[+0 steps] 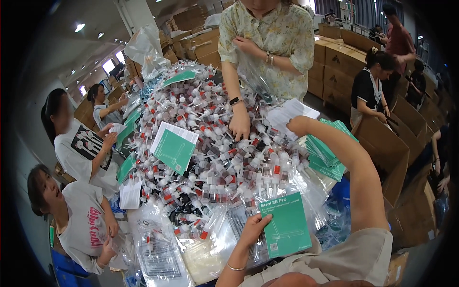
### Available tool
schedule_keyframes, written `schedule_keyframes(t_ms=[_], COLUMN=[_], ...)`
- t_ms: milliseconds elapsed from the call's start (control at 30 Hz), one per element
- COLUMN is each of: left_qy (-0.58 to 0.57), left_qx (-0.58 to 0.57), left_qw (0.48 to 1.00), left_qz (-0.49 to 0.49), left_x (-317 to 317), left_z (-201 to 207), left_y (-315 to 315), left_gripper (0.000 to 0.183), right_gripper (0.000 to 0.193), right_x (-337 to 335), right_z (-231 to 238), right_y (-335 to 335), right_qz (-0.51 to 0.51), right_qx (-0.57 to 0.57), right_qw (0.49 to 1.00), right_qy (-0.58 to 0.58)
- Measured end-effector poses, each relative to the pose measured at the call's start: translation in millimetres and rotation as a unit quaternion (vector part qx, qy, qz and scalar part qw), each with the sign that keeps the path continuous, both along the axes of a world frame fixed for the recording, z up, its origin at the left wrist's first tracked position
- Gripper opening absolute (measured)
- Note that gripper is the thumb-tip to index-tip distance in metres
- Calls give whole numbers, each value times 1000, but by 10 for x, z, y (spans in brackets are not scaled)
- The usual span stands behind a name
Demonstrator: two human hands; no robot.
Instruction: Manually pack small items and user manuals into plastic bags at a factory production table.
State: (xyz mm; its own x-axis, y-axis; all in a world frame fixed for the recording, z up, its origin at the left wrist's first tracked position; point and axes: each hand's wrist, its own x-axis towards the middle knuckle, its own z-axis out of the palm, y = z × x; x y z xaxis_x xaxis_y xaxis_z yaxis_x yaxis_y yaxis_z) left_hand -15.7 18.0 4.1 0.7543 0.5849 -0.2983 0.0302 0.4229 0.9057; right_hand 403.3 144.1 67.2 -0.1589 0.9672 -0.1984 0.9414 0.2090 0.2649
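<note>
My left hand pinches the side edge of a green booklet, its cover turned up, with a line drawing on it. Stretched out to the far right of the pile, my right hand has its fingers curled down at the edge of a stack of white leaflets; its fingertips are partly hidden. Beside that forearm lies a fanned stack of green booklets. A large heap of small clear bottles with white nozzle caps and red parts covers the table.
Opposite, a person's hand reaches into the bottles. Another green booklet lies on the heap with a leaflet. Clear plastic bags line the near edge. Two people stand close at the left. An open carton stands at the right.
</note>
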Motion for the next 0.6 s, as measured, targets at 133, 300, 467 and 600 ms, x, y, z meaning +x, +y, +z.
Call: schedule_keyframes(t_ms=[133,300,467,600], left_qy=[10,-56,-133,-193], left_qx=[4,-77,-179,-217], left_qw=[1000,995,974,953], left_qz=[8,5,41,83], left_x=[-51,-26,-99,-109], left_z=[-71,-8,31,1], left_y=[23,45,101,130], left_gripper=[21,20,21,27], right_gripper=[20,18,17,8], right_x=[-100,201,131,-127], right_z=[100,137,592,941], right_y=[21,-75,-287,-684], right_qz=[-19,-97,-178,-75], right_qx=[0,134,339,334], right_qw=[1000,986,921,643], right_qy=[-9,-22,65,685])
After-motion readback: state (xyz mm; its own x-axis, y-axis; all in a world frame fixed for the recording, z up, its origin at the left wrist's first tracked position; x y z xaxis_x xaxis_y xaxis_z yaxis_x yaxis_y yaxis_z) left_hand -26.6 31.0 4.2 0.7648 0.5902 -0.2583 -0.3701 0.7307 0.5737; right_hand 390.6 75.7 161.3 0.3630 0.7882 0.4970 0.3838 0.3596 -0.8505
